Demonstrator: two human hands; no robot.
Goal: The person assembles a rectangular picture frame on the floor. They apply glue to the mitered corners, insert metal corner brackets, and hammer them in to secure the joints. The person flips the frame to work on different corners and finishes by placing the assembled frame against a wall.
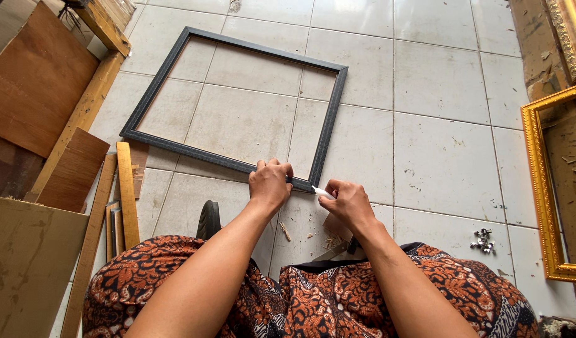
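We saw a dark frame (175, 145) lying flat on the tiled floor (438, 150). The left hand (270, 183) was clamped on its near rail by the corner. The right hand (349, 203) gripped a white marker (321, 192), tip touching that corner. The hands sat close but apart. Wood strips (126, 191) lay to the left, a gold frame (541, 188) to the right, metal clips (484, 241) near it.

Tiled floor (438, 94), black frame (328, 125), wood strips (126, 194)
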